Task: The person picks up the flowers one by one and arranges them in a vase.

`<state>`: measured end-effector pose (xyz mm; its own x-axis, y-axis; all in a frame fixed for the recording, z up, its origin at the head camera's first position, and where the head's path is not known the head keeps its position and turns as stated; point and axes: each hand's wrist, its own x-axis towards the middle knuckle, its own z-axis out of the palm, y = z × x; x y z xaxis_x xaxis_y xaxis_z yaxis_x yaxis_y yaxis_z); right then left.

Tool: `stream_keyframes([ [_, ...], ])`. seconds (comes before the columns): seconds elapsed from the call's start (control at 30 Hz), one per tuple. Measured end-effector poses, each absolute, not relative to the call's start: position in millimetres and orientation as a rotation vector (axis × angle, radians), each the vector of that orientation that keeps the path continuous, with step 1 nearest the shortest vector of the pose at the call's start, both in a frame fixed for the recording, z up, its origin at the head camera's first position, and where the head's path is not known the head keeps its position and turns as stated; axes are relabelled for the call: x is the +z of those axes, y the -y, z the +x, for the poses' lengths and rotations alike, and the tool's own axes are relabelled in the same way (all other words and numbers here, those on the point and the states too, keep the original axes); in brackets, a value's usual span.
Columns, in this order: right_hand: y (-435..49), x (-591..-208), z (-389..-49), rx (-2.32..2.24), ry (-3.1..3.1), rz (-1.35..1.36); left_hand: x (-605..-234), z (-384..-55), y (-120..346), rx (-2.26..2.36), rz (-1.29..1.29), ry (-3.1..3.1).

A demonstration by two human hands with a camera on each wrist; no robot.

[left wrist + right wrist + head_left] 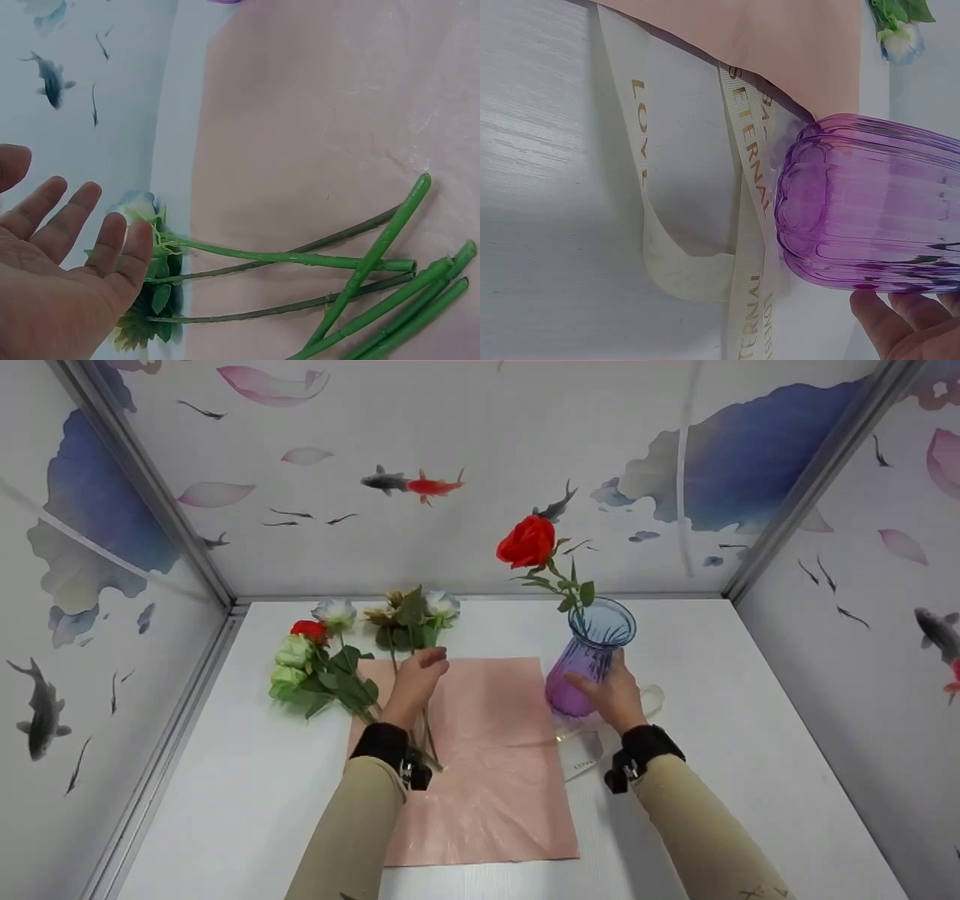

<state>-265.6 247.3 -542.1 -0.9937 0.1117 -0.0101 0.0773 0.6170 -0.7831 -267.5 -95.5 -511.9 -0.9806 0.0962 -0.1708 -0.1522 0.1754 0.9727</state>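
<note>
My right hand [616, 694] holds a blue-to-purple ribbed glass vase [568, 690] near the right edge of the pink wrapping sheet. Its thumb lies across the front and its fingers are at the right side; in the right wrist view, fingertips touch the purple glass [855, 202]. A single red rose [526, 542] leans out of the vase to the left, stem inside. I cannot tell whether the vase base touches the table. My left hand [418, 679] hovers over the sheet, fingers extended and palm empty in the left wrist view, near several loose green stems [375, 259].
Pink wrapping sheet [502, 795] lies mid-table under the stems. Green and red flowers [292, 652] lie at left; brown and pale blue blooms [441, 606] are at the back. Cream lettered ribbon [690, 274] curls by the vase base. Printed panels [480, 420] wall the table.
</note>
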Motion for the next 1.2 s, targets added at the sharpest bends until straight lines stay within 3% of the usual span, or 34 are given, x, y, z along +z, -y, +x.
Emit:
stream_keyframes([
  [1.2, -246, -538, -264, 1.38, 2.809, -0.193, -557, -260, 101, 1.246, -0.066, -2.474],
])
